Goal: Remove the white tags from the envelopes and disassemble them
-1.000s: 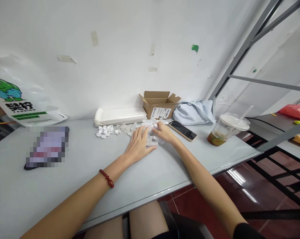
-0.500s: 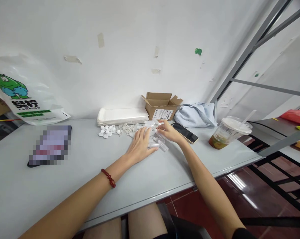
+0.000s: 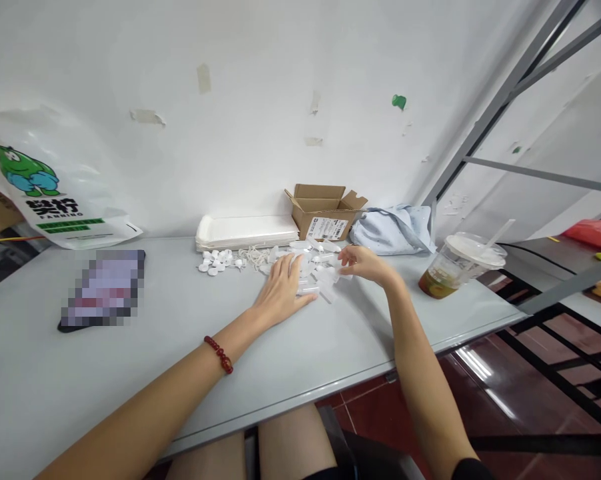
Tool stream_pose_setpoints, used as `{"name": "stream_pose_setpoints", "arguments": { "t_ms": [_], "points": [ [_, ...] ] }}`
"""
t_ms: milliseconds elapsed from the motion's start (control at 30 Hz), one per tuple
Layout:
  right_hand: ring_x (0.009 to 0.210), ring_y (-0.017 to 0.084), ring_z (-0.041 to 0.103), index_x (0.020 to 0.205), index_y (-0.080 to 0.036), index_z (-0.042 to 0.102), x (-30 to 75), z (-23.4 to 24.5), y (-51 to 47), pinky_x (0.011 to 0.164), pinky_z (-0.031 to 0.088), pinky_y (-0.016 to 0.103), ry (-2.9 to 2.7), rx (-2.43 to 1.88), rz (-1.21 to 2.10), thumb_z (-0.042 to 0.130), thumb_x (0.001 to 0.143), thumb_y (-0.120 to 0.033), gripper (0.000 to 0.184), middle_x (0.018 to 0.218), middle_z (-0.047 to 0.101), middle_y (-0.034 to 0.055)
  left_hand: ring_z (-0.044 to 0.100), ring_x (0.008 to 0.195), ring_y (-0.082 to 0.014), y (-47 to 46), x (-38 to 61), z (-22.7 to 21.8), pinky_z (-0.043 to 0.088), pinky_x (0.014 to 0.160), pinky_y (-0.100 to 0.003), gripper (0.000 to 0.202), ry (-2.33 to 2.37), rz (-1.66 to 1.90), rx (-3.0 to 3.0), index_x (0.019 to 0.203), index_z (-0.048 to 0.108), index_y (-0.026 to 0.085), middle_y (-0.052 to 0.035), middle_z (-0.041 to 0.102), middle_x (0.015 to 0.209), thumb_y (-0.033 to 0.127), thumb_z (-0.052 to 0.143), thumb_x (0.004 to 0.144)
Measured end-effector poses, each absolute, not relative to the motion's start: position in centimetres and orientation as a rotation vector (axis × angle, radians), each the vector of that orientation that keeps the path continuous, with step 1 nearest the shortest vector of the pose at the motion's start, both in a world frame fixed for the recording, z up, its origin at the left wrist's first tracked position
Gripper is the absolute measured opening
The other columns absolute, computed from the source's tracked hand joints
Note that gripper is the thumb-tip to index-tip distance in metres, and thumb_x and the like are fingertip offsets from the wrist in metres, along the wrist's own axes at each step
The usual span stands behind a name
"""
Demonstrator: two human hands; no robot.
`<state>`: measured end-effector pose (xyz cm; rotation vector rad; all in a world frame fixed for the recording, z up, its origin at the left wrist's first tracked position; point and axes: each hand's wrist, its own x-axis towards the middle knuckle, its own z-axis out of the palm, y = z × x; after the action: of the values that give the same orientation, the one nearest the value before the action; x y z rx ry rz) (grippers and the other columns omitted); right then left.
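Observation:
My left hand (image 3: pixel 283 287) lies flat on the grey table (image 3: pixel 180 347), fingers stretched out over a cluster of small clear plastic vials (image 3: pixel 316 267). A red bead bracelet (image 3: pixel 218 354) is on that wrist. My right hand (image 3: pixel 364 263) hovers just right of the vials, fingers loosely curled and pointing left; whether it holds a vial I cannot make out. Small white caps (image 3: pixel 213 261) and a tangle of white string (image 3: pixel 254 256) lie to the left of the vials.
A stack of white trays (image 3: pixel 245 232) and an open cardboard box (image 3: pixel 325 212) stand against the wall. A light blue cloth (image 3: pixel 393 230) and an iced drink cup with straw (image 3: pixel 463 265) are to the right. A printed plastic bag (image 3: pixel 45 193) and a dark flat object (image 3: pixel 103 290) sit left.
My right hand has lifted off the vials and moved right, covering the phone that showed before. My left hand has stayed flat on the table.

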<state>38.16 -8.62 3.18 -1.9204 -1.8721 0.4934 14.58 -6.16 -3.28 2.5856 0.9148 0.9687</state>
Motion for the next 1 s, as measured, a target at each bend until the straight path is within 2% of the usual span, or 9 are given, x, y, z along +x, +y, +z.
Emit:
{"name": "stream_pose_setpoints", "arguments": {
  "t_ms": [133, 267, 367, 533, 633, 733, 900, 1000],
  "points": [
    [0.068, 0.013, 0.056, 0.084, -0.018, 0.061, 38.0, 3.3, -8.7, 0.060, 0.041, 0.022, -1.939, -1.986, 0.512, 0.067, 0.061, -0.021, 0.023, 0.081, 0.067, -0.0005, 0.028, 0.133, -0.0333, -6.1, 14.6, -3.3, 0.028, 0.107, -0.052, 0.082, 0.920, 0.958, 2.586, 0.139, 0.023, 0.018, -0.0183, 0.034, 0.140, 0.044, 0.065, 0.074],
    [0.067, 0.014, 0.057, 0.076, -0.017, 0.065, 37.3, 3.5, -8.7, 0.059, 0.040, 0.022, -2.010, -2.054, 0.437, 0.064, 0.060, -0.018, 0.016, 0.076, 0.067, 0.0011, 0.028, 0.132, -0.0333, -6.3, 14.6, -3.0, 0.028, 0.108, -0.051, 0.082, 0.946, 0.931, 2.615, 0.138, 0.024, 0.016, -0.0191, 0.034, 0.140, 0.044, 0.065, 0.074],
    [0.069, 0.015, 0.057, 0.076, -0.015, 0.066, 37.3, 3.5, -8.7, 0.061, 0.040, 0.023, -2.000, -1.999, 0.401, 0.056, 0.068, -0.021, 0.013, 0.075, 0.066, 0.0018, 0.029, 0.132, -0.0331, -6.4, 14.6, -2.8, 0.028, 0.108, -0.049, 0.082, 0.953, 0.919, 2.620, 0.138, 0.025, 0.014, -0.0196, 0.035, 0.139, 0.044, 0.066, 0.073],
    [0.074, 0.015, 0.058, 0.091, -0.014, 0.061, 36.7, 2.9, -8.4, 0.064, 0.040, 0.023, -2.013, -1.980, 0.416, 0.043, 0.082, -0.024, 0.022, 0.083, 0.066, 0.0049, 0.029, 0.132, -0.0331, -6.3, 14.6, -2.9, 0.029, 0.108, -0.050, 0.081, 0.956, 0.915, 2.620, 0.137, 0.025, 0.014, -0.0196, 0.034, 0.139, 0.043, 0.066, 0.074],
    [0.077, 0.018, 0.058, 0.096, -0.014, 0.058, 35.3, 2.2, -8.0, 0.063, 0.038, 0.023, -2.127, -2.028, 0.318, 0.048, 0.082, -0.026, 0.022, 0.087, 0.066, 0.0084, 0.028, 0.133, -0.0332, -6.2, 14.6, -3.1, 0.029, 0.108, -0.050, 0.080, 0.957, 0.927, 2.623, 0.138, 0.024, 0.016, -0.0192, 0.033, 0.140, 0.043, 0.065, 0.074],
    [0.075, 0.019, 0.058, 0.085, -0.014, 0.057, 34.3, 1.8, -7.9, 0.059, 0.035, 0.025, -2.213, -2.092, 0.226, 0.052, 0.080, -0.028, 0.016, 0.084, 0.065, 0.0104, 0.028, 0.133, -0.0336, -6.2, 14.6, -3.1, 0.028, 0.108, -0.050, 0.082, 0.952, 0.930, 2.628, 0.138, 0.024, 0.015, -0.0200, 0.034, 0.140, 0.045, 0.065, 0.074],
    [0.069, 0.016, 0.055, 0.073, -0.017, 0.051, 34.5, 2.5, -8.3, 0.054, 0.032, 0.024, -2.188, -2.123, 0.318, 0.055, 0.075, -0.028, 0.013, 0.078, 0.063, 0.0065, 0.030, 0.131, -0.0340, -6.3, 14.6, -3.0, 0.029, 0.107, -0.050, 0.082, 0.946, 0.934, 2.635, 0.138, 0.025, 0.014, -0.0202, 0.035, 0.139, 0.046, 0.065, 0.074],
    [0.065, 0.015, 0.055, 0.074, -0.016, 0.051, 35.4, 3.2, -8.5, 0.055, 0.035, 0.023, -2.053, -2.098, 0.426, 0.057, 0.072, -0.025, 0.010, 0.072, 0.062, 0.0040, 0.029, 0.132, -0.0339, -6.3, 14.6, -2.9, 0.029, 0.107, -0.049, 0.082, 0.945, 0.917, 2.629, 0.138, 0.025, 0.013, -0.0209, 0.034, 0.139, 0.045, 0.065, 0.075]
  ]
}}
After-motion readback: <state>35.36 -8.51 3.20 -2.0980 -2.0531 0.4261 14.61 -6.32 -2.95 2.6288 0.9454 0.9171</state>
